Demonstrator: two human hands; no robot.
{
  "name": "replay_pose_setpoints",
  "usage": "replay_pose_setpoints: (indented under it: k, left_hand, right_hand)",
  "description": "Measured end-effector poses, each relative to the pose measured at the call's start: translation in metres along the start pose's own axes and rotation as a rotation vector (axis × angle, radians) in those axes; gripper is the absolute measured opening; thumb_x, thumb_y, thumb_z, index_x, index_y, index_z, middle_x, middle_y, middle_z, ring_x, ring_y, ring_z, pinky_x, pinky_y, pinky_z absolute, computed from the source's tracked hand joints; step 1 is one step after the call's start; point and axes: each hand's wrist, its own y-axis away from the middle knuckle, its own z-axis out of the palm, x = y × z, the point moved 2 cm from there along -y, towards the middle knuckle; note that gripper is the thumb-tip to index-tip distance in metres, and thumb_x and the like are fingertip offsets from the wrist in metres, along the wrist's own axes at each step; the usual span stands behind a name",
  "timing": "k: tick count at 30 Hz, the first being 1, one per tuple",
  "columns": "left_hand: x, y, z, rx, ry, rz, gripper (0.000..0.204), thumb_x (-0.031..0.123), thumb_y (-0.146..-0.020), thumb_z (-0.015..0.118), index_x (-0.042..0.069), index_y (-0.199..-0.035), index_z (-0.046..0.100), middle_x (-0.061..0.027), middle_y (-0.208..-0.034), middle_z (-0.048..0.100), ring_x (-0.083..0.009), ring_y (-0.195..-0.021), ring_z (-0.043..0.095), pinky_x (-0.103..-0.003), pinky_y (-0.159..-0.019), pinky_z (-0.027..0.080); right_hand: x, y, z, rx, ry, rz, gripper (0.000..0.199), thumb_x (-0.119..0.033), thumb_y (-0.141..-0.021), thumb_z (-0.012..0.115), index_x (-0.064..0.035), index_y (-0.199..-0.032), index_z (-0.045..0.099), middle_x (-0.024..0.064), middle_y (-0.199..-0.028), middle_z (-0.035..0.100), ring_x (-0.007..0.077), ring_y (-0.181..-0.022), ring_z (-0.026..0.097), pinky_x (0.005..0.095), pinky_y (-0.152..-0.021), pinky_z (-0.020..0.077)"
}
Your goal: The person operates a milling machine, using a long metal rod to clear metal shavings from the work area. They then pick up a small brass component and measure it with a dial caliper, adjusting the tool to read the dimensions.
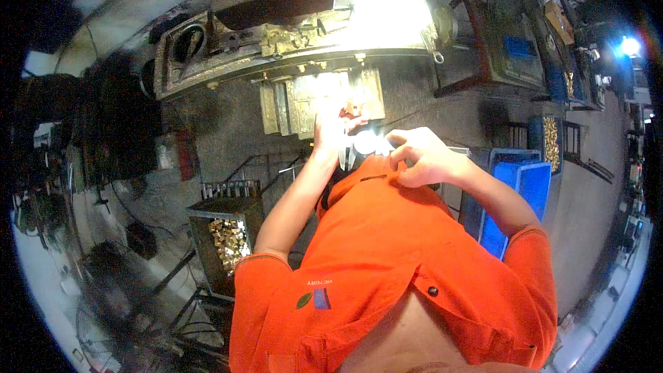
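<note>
At far left, a dark bin (199, 235) contains small brass-coloured pieces (230, 240). Next, a pale stepped metal block (278, 107) lies beyond the forearm. The left hand (330, 132) is raised in front of it, fingers bent; whether they hold anything cannot be told through the glare. Between the two hands, before the torso, is a bright metal measuring tool (364, 142), apparently a caliper with a round face and narrow prongs at its left. Judged by kind, it should be light, rigid and smooth, with prongs and face vulnerable to knocks; the body or right end is the sound place for hold, clear of both. The right hand (431, 159) has thumb and fingers curled at that end; contact is washed out, so its grip cannot be confirmed. At right stands a blue crate (535, 183).
</note>
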Motion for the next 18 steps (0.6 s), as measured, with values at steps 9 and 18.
replay_pose_setpoints:
  k: [9, 18]
  left_hand:
    - [0.003, 0.003, 0.009, 0.029, -0.144, 0.14, 0.024, 0.017, -0.09, 0.044, -0.004, -0.098, 0.051, -0.0153, -0.083, 0.058, -0.0265, -0.067, 0.063, -0.035, -0.06, 0.055]
    - [0.004, 0.008, 0.013, 0.035, -0.26, 0.214, 0.022, 0.015, -0.09, 0.044, -0.003, -0.099, 0.051, -0.0119, -0.086, 0.059, -0.022, -0.068, 0.063, -0.031, -0.058, 0.055]
  right_hand:
    - [0.006, -0.006, 0.017, 0.197, 0.041, -0.146, 0.024, -0.02, -0.055, 0.059, -0.0033, -0.071, 0.066, 0.0161, -0.081, 0.054, 0.032, -0.075, 0.055, 0.0393, -0.066, 0.0445]
    - [0.0, -0.013, 0.018, 0.171, 0.117, -0.158, 0.021, -0.024, -0.052, 0.059, -0.0048, -0.06, 0.063, 0.0128, -0.066, 0.048, 0.03, -0.067, 0.052, 0.0392, -0.059, 0.042]
